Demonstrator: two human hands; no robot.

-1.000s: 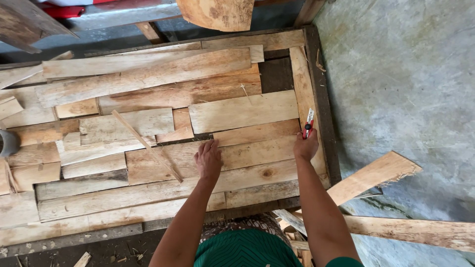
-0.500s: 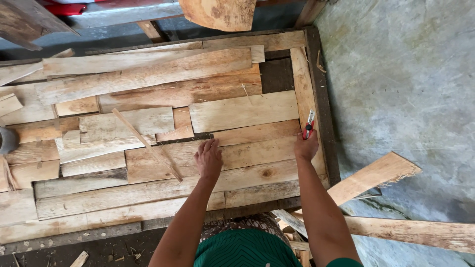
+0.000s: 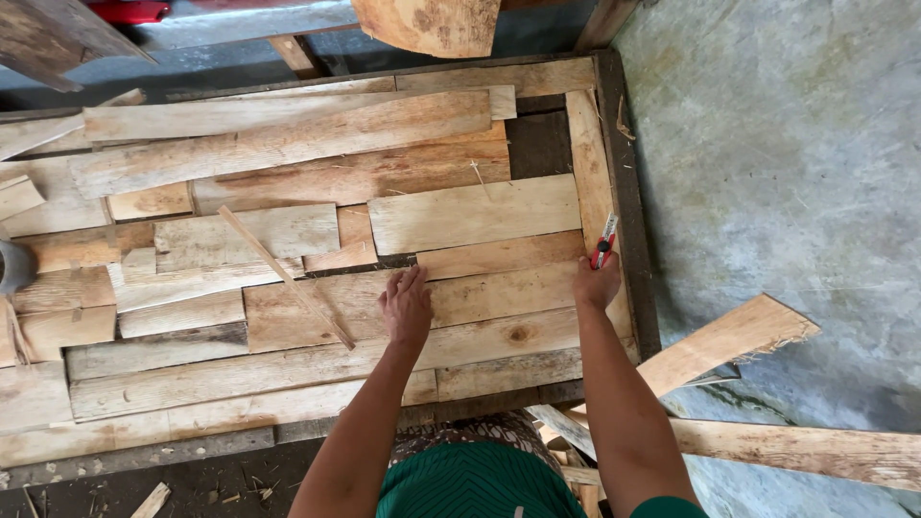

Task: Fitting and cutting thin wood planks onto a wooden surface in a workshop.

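My left hand lies flat, fingers together, on a long pale wooden plank in the middle of a bed of rough boards. My right hand is closed around a red utility knife, whose tip points away from me, at the right end of the same plank beside an upright side board. A thin wooden strip lies diagonally across the boards just left of my left hand.
A dark wooden frame borders the boards on the right. Beyond it is grey concrete floor with loose offcut planks near my right elbow. A rounded wood slab sits at the top edge.
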